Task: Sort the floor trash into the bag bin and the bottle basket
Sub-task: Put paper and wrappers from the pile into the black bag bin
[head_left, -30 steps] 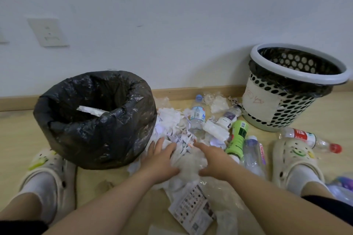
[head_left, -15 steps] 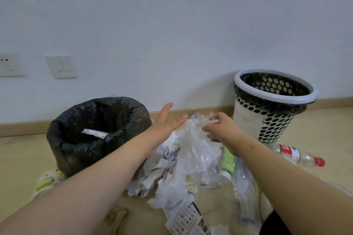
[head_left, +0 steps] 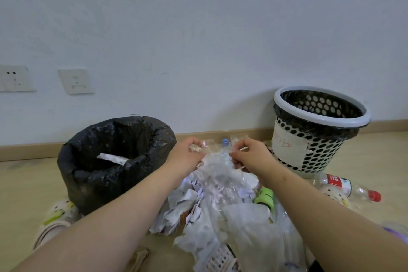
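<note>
A clear plastic bag (head_left: 217,168) stuffed with white scraps hangs above the trash pile. My left hand (head_left: 186,153) pinches its top edge on the left, and my right hand (head_left: 249,153) pinches the top edge on the right. The bin lined with a black bag (head_left: 92,174) stands at the left, a white scrap (head_left: 112,158) lying inside. The white perforated basket (head_left: 318,130) stands at the right against the wall. Crumpled paper (head_left: 185,205), a green bottle (head_left: 263,197) and a blue-capped bottle (head_left: 225,141) lie in the pile.
A clear bottle with a red label and red cap (head_left: 346,187) lies on the wood floor right of the pile. My shoes sit at the left (head_left: 55,218) and right (head_left: 333,194). Two wall sockets (head_left: 75,81) are on the white wall.
Both hands rose from the pile with the clear bag. My left hand, open half a second ago, now pinches the bag's top beside my right hand. The view tilted up.
</note>
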Demonstrator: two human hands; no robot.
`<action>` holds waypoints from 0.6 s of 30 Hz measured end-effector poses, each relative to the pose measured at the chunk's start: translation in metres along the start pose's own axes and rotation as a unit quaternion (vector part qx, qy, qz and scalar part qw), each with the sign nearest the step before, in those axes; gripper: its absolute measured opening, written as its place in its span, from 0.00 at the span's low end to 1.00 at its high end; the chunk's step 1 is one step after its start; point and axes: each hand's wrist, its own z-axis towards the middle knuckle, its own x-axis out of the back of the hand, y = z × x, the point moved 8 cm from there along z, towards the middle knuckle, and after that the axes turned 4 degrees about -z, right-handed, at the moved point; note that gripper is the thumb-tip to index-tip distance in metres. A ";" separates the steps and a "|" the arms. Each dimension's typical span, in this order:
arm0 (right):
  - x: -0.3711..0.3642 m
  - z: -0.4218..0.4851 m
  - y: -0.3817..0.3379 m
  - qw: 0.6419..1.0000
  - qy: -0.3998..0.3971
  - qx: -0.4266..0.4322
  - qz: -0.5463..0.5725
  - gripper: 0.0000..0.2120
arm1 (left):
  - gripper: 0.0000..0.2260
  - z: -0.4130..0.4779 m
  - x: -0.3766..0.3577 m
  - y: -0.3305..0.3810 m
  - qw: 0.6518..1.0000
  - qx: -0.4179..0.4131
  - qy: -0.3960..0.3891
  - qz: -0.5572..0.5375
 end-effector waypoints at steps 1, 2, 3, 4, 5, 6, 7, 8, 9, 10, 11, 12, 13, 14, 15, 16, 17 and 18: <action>0.000 0.001 0.001 1.000 0.029 0.001 0.001 0.03 | 0.06 0.003 0.002 -0.002 0.999 -0.006 0.041 0.007; 0.000 0.000 0.002 0.998 0.060 0.001 0.003 0.04 | 0.08 0.003 0.004 -0.004 0.997 -0.004 0.076 0.007; -0.002 0.000 0.005 0.996 0.090 0.000 0.009 0.06 | 0.10 0.000 0.002 -0.008 0.996 0.011 0.091 0.005; -0.003 0.000 0.007 0.993 0.118 -0.004 0.026 0.08 | 0.14 -0.002 -0.004 -0.014 0.995 0.043 0.085 0.001; -0.004 0.001 0.011 0.988 0.144 -0.009 0.054 0.11 | 0.19 -0.006 -0.009 -0.024 0.993 0.095 0.068 -0.003; -0.004 0.000 0.013 0.982 0.166 -0.012 0.088 0.12 | 0.24 -0.012 -0.014 -0.037 0.985 0.167 0.047 -0.023; -0.004 0.001 0.014 0.976 0.179 -0.012 0.123 0.13 | 0.29 -0.022 -0.018 -0.047 0.967 0.244 0.025 -0.066; -0.004 0.002 0.014 0.971 0.182 -0.011 0.158 0.13 | 0.31 -0.029 -0.022 -0.054 0.948 0.297 0.004 -0.114; -0.005 0.004 0.014 0.967 0.171 -0.010 0.190 0.13 | 0.33 -0.033 -0.023 -0.055 0.935 0.323 -0.014 -0.148; -0.008 0.005 0.013 0.964 0.149 -0.011 0.220 0.13 | 0.33 -0.034 -0.025 -0.053 0.926 0.333 -0.034 -0.174; -0.013 0.007 0.011 0.963 0.118 -0.012 0.243 0.13 | 0.33 -0.032 -0.026 -0.051 0.916 0.337 -0.050 -0.213; -0.019 0.007 0.010 0.963 0.085 -0.013 0.255 0.14 | 0.32 -0.029 -0.028 -0.048 0.903 0.335 -0.062 -0.261; -0.026 0.008 0.011 0.967 0.054 -0.017 0.249 0.14 | 0.31 -0.027 -0.031 -0.043 0.889 0.332 -0.072 -0.308; -0.032 0.007 0.011 0.974 0.023 -0.024 0.223 0.14 | 0.31 -0.022 -0.031 -0.040 0.881 0.322 -0.079 -0.338; -0.039 0.006 0.013 0.982 -0.006 -0.031 0.184 0.14 | 0.30 -0.017 -0.029 -0.036 0.882 0.306 -0.082 -0.348; -0.045 0.003 0.013 0.989 -0.035 -0.034 0.142 0.14 | 0.30 -0.012 -0.025 -0.034 0.887 0.289 -0.073 -0.353; -0.050 0.001 0.013 0.992 -0.061 -0.035 0.105 0.14 | 0.30 -0.009 -0.019 -0.032 0.896 0.271 -0.060 -0.345; -0.054 -0.001 0.014 0.993 -0.082 -0.035 0.077 0.13 | 0.27 -0.005 -0.014 -0.031 0.908 0.252 -0.050 -0.330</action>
